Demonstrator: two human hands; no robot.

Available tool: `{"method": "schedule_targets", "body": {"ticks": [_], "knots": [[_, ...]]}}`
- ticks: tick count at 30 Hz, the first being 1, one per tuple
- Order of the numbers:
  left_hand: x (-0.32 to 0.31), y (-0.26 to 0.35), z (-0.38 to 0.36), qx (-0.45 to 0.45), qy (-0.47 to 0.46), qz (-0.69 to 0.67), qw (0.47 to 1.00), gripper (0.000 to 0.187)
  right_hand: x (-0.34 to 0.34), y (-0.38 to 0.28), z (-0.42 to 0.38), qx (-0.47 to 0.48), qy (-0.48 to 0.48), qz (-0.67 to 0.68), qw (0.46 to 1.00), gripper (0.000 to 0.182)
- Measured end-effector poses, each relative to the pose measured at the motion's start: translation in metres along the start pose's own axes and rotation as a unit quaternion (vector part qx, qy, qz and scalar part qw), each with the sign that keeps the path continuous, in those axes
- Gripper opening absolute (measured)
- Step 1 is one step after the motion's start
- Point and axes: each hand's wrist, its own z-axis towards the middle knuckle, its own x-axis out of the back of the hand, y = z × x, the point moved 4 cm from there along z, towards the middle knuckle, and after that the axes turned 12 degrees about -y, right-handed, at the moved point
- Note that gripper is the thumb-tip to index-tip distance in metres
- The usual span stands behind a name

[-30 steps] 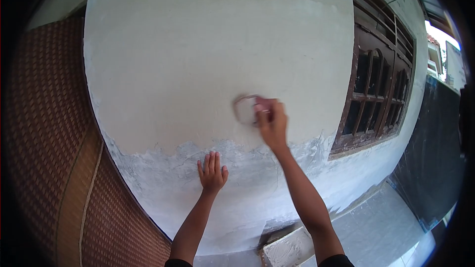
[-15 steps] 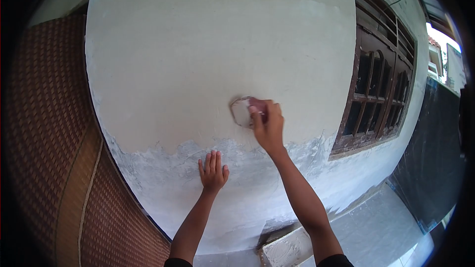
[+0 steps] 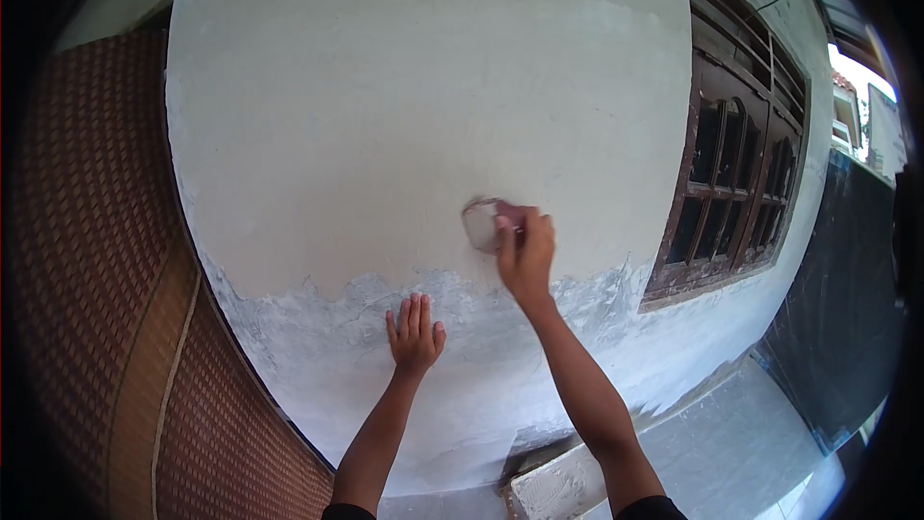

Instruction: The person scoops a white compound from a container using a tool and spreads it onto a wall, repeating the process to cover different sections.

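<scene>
My right hand (image 3: 527,248) grips a small tool (image 3: 483,223) with a pale, roughly round face and a reddish-brown part under my fingers. The tool is against or very near the wall (image 3: 423,106) and slightly blurred. My left hand (image 3: 415,333) lies flat on the wall, lower and to the left, with its fingers spread. Under that hand the surface is greyish white and patchy; above its ragged edge the wall is beige.
On the right is a dark wooden window (image 3: 736,149) with barred panes. Woven brown panels (image 3: 87,221) line the left side. A whitish, coated long block (image 3: 558,486) lies at the wall's foot. A dark sheet (image 3: 833,299) leans at the far right.
My right hand and the tool have moved slightly down and to the right along the wall. My left hand has stayed in place.
</scene>
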Motion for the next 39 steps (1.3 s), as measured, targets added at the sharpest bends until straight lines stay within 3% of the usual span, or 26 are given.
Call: {"method": "schedule_targets", "body": {"ticks": [2,5,6,8,10,12,14,16,18,20,21,24,28,30,33,36,39], "knots": [[-0.001,0.000,0.000,0.001,-0.002,0.005,1.000,0.054,0.014,0.015,0.001,-0.043,0.058,-0.031,0.997,0.012],[-0.001,0.000,0.000,0.005,0.000,0.012,1.000,0.054,0.031,0.033,-0.003,-0.138,0.136,0.100,0.976,0.021],[-0.001,0.000,0.000,0.002,0.000,0.012,1.000,0.055,0.028,0.028,-0.006,-0.137,0.137,0.100,0.976,0.021],[-0.002,0.000,0.001,0.001,0.002,0.009,1.000,0.054,0.005,0.013,-0.009,-0.116,0.050,0.212,0.969,0.022],[-0.002,0.002,0.000,-0.001,0.001,0.004,1.000,0.054,-0.007,-0.006,-0.008,0.006,0.026,0.061,0.998,0.021],[-0.001,0.000,-0.001,0.022,0.000,0.004,1.000,0.048,-0.008,-0.004,-0.006,-0.006,0.012,-0.029,0.999,0.018],[-0.002,0.000,-0.001,0.022,-0.002,0.005,1.000,0.049,0.004,0.013,-0.002,-0.018,0.086,-0.028,0.996,0.017],[-0.003,0.000,-0.002,0.026,0.001,0.006,1.000,0.049,0.019,0.021,-0.002,-0.093,0.121,0.037,0.988,0.022],[-0.004,0.000,-0.002,0.023,0.004,0.007,1.000,0.049,0.022,0.023,-0.004,-0.121,0.124,0.122,0.977,0.022],[-0.004,0.000,0.000,0.023,0.009,0.010,1.000,0.049,0.010,0.008,-0.007,-0.131,0.060,0.217,0.966,0.021],[-0.003,0.000,-0.001,0.022,0.010,0.010,1.000,0.049,0.002,-0.003,-0.005,-0.065,0.053,0.168,0.982,0.021],[-0.002,-0.001,-0.001,0.019,0.004,0.003,1.000,0.050,-0.015,-0.008,-0.008,-0.007,0.007,-0.001,1.000,0.018],[-0.003,-0.001,-0.001,0.019,0.011,0.012,1.000,0.049,0.008,0.020,-0.004,-0.070,0.123,0.055,0.988,0.019],[-0.003,0.000,-0.001,0.019,0.009,0.009,1.000,0.049,0.021,0.021,-0.002,-0.110,0.134,0.123,0.977,0.020],[-0.003,0.001,0.000,0.003,0.005,0.010,1.000,0.052,0.006,0.002,0.000,-0.116,0.049,0.222,0.967,0.021],[-0.003,0.000,-0.001,0.016,0.004,0.008,1.000,0.050,-0.015,-0.006,0.000,-0.021,0.003,0.086,0.996,0.019],[-0.003,0.000,-0.001,0.018,0.006,0.015,1.000,0.050,-0.004,0.012,0.003,-0.049,0.056,0.084,0.994,0.018]]}}
